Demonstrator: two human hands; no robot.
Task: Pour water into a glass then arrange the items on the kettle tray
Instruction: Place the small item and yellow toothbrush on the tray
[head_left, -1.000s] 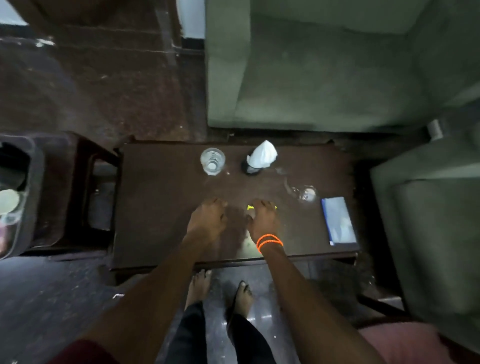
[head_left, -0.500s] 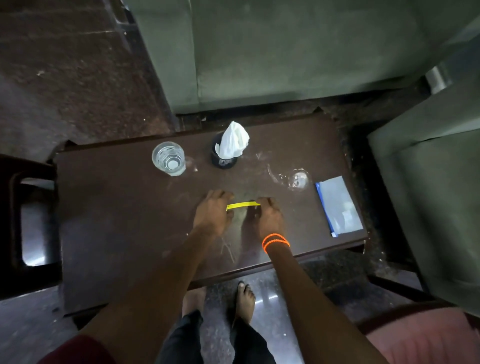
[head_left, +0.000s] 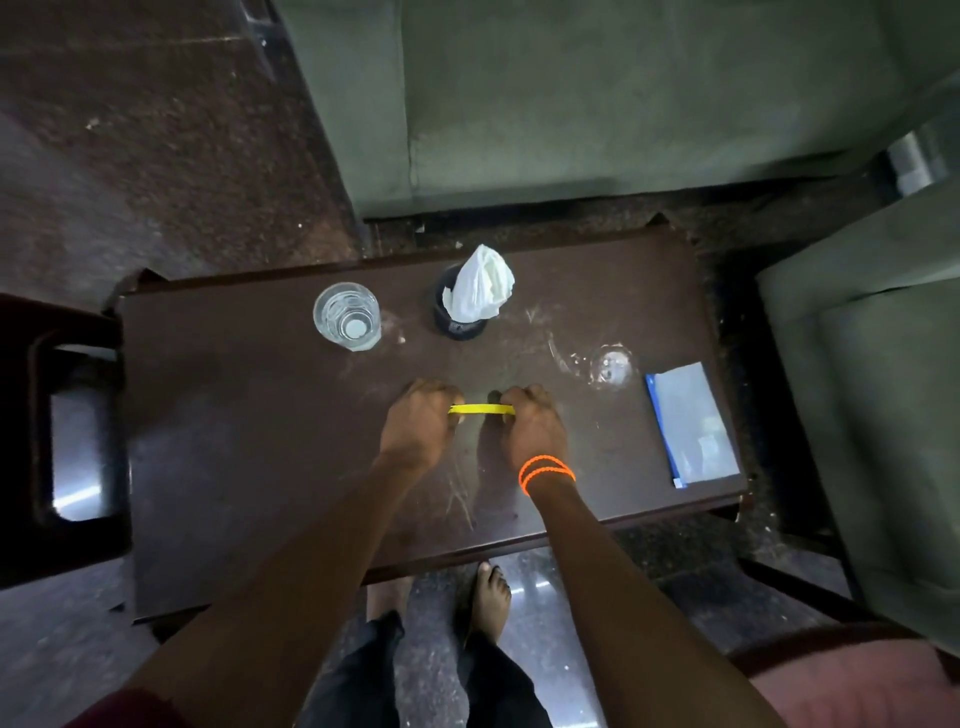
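Note:
A clear glass (head_left: 347, 317) with water in it stands upright at the back left of the dark brown table (head_left: 249, 457). In the middle of the table, my left hand (head_left: 418, 423) and my right hand (head_left: 535, 423) each pinch one end of a thin yellow strip (head_left: 482, 409), stretched level between them just above the tabletop. An orange beaded band circles my right wrist. No kettle or tray is in view.
A dark holder (head_left: 460, 325) with a white crumpled tissue (head_left: 480, 286) stands behind my hands. A water puddle (head_left: 610, 364) and a blue-edged plastic pouch (head_left: 693, 423) lie at the right. Green sofas (head_left: 597, 98) flank the table's back and right, and a dark side table (head_left: 62, 431) stands left.
My hands moved apart, and the yellow strip between them went from a small glimpse to a longer stretched band. The camera shifted, so the table sits lower and turned in view.

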